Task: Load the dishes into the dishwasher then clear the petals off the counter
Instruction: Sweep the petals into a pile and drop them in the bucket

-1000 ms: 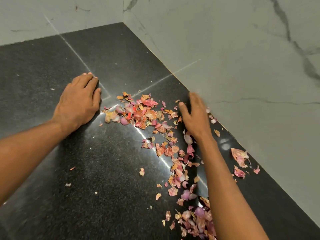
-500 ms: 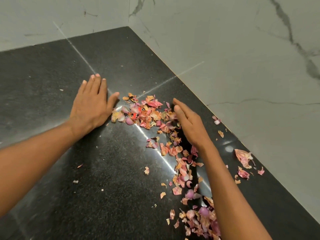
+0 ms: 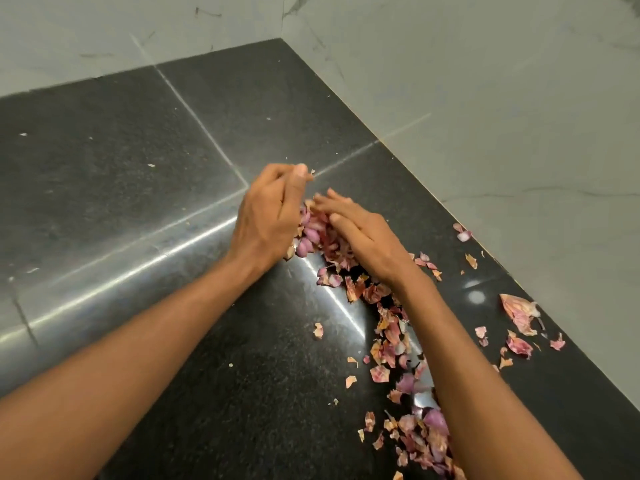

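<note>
Pink and orange petals (image 3: 311,235) lie heaped on the black stone counter (image 3: 138,168) between my two hands. My left hand (image 3: 270,216) stands on its edge at the heap's left side, fingers curled in and cupping the petals. From the right, my right hand (image 3: 360,237) presses its fairly straight fingers against the same heap. A trail of more petals (image 3: 391,337) runs under my right forearm to a second cluster (image 3: 426,434) near the bottom edge. No dishes or dishwasher are in view.
A grey marble wall (image 3: 519,116) rises along the counter's right and back edges, meeting in a corner. Loose petals (image 3: 519,313) lie close to the right wall. Small crumbs dot the counter's left part.
Both hands have swept inward from either side of the spread petals and now meet around a bunched heap. The left hand has turned from flat on the counter onto its edge.
</note>
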Motion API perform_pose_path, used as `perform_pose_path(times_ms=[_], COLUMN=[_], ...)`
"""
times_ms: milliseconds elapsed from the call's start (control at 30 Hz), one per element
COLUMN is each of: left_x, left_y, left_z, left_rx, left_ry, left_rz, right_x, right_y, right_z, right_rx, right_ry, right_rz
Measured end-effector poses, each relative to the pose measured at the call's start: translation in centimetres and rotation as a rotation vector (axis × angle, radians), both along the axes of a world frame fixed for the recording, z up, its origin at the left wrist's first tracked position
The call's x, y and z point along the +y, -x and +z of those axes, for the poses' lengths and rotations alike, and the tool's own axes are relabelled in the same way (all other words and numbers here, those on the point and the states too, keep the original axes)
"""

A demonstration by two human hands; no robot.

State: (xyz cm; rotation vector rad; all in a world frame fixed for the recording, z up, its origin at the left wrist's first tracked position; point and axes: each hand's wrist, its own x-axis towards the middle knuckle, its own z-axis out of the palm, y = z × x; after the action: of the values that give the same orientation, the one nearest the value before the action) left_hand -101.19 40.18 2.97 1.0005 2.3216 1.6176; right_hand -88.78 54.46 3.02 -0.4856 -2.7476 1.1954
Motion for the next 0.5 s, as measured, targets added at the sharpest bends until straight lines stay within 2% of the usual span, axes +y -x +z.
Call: perform_pose_path(times_ms=[67,133,200,267,367,500], left_x=[0.7,1.6,2.5,3.1,3.3,2.0], left_y=[2.2,2.9,2.0,0.1,-2.2,-4.8], left_z=[-1.0,-2.1,-2.9,-3.2,-3.1,-2.6], left_rx=[0.11,0.231,0.344,0.356,0.241,0.115], left_ry=[0.119,0.377,0.557,0.55,0.446,0.311], left_rz=[-0.022,-0.098,-0.157,-0.183,-0.137,-0.106], right_x=[-0.4,0.2,1.4,2.1,1.8,1.1], right_y=[-1.9,-2.1,-0.5,2.1,4.8,3.3], right_z=[0.7,1.3,1.5,1.2,0.1,0.1], right_rx=[0.106,0.249,0.282,0.179,-0.017,-0.057], right_ry=[0.088,0.177,0.121,0.041,0.052,0.13], right_rz=[-0.136,-0.262,-0.31,-0.253,-0.061,0.05])
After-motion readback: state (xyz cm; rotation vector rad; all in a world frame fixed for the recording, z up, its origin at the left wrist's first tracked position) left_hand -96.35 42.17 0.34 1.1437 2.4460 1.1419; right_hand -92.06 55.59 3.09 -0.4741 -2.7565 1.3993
